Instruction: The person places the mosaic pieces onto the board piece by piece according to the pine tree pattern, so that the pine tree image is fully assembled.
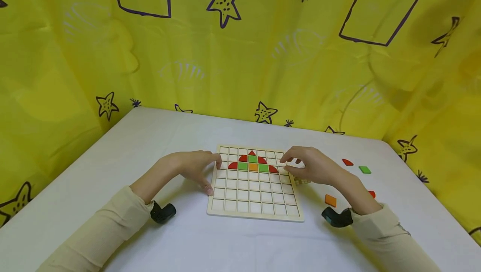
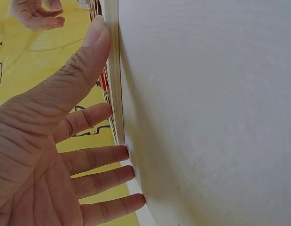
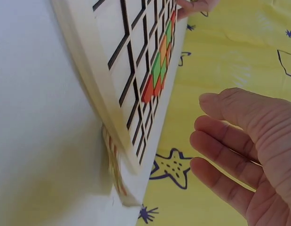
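- Fingers of L hand (image 1: 194, 168) spread, no grip, touching L edge of board (image 1: 255, 216), prob. steadying
- R hand (image 1: 312, 167) part-open, empty, by R edge
- Board btwn hands; loose tiles (image 1: 330, 200) R, prob. for reach

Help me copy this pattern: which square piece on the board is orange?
The orange square, middle of the bottom coloured row, between two green squares; the remaining square, directly above it, is also green.
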`<state>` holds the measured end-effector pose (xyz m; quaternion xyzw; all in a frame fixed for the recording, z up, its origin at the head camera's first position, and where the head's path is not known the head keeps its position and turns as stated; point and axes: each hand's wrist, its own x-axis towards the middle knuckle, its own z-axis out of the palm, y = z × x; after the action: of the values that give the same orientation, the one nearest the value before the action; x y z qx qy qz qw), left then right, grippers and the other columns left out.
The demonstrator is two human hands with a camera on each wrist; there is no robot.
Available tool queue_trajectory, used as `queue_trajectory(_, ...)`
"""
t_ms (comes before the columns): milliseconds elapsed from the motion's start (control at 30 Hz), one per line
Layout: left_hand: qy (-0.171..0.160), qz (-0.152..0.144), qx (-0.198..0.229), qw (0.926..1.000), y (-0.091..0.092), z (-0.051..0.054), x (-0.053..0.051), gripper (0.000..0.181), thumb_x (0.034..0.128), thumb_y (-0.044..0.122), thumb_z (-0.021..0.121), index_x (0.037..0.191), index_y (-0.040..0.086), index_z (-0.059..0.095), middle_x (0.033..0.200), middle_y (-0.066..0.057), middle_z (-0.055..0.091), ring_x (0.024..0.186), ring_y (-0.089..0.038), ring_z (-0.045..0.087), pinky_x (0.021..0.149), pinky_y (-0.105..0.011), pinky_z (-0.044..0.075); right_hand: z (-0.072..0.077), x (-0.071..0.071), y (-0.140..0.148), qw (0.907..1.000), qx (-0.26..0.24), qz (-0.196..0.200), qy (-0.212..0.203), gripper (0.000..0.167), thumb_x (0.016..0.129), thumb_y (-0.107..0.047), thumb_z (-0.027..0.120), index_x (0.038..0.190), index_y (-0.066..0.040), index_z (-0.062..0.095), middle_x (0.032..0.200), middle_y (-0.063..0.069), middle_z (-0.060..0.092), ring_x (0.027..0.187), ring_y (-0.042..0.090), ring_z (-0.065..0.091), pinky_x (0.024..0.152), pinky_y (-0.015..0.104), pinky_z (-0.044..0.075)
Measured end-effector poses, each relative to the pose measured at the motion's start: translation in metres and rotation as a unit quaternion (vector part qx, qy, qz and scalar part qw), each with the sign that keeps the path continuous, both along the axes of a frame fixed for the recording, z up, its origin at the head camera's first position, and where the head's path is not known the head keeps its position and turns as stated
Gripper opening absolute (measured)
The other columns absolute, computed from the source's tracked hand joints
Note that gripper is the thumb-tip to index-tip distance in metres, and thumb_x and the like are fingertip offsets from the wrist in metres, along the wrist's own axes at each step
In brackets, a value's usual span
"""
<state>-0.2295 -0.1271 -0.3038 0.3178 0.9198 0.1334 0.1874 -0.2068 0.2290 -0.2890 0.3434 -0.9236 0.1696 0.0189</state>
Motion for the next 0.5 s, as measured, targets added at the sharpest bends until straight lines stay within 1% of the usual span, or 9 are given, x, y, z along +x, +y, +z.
queue_trajectory(100,0.0,-0.006,0.001,1.0,0.001,0.001,0.0,0.062,0.0746,0.038,0.093,0.119,0.017,0.055,0.127,-0.006,0.06,0.113,-0.022,0.054,0.102,-0.043,0.045,0.0,0.003,0.01,0.9999,-0.01,-0.009,0.003,0.019,0.093,-0.006,0.074,0.112,-0.006,0.072,0.108,0.004,0.072,0.094,0.022,0.066,0.083,0.046,0.057)
queue_trajectory(233,0.001,-0.008,-0.001,1.0,0.001,0.0,-0.001,0.062,0.0747,0.038,0.092,0.119,0.017,0.054,0.126,-0.006,0.061,0.113,-0.022,0.054,0.102,-0.044,0.045,-0.002,0.005,0.021,0.9993,-0.021,-0.005,0.031,0.02,0.09,-0.004,0.077,0.11,-0.006,0.073,0.106,0.003,0.073,0.093,0.023,0.068,0.082,0.043,0.058)
queue_trajectory(333,0.001,-0.004,-0.001,1.0,0.0,-0.001,-0.001,0.062,0.0745,0.038,0.093,0.119,0.018,0.054,0.126,-0.005,0.061,0.114,-0.022,0.053,0.103,-0.044,0.044,-0.003,0.005,0.028,0.9986,-0.026,-0.004,0.045,0.021,0.088,-0.003,0.079,0.109,-0.005,0.073,0.105,0.003,0.073,0.092,0.024,0.069,0.08,0.04,0.058)
queue_trajectory(500,0.002,0.002,-0.004,1.0,0.001,0.0,0.0,0.062,0.0747,0.038,0.093,0.119,0.019,0.054,0.128,-0.006,0.06,0.116,-0.023,0.053,0.104,-0.045,0.043,-0.002,0.007,0.038,0.9986,-0.019,-0.033,0.037,0.022,0.089,-0.006,0.078,0.111,-0.006,0.073,0.107,0.005,0.074,0.094,0.027,0.069,0.082,0.042,0.058)
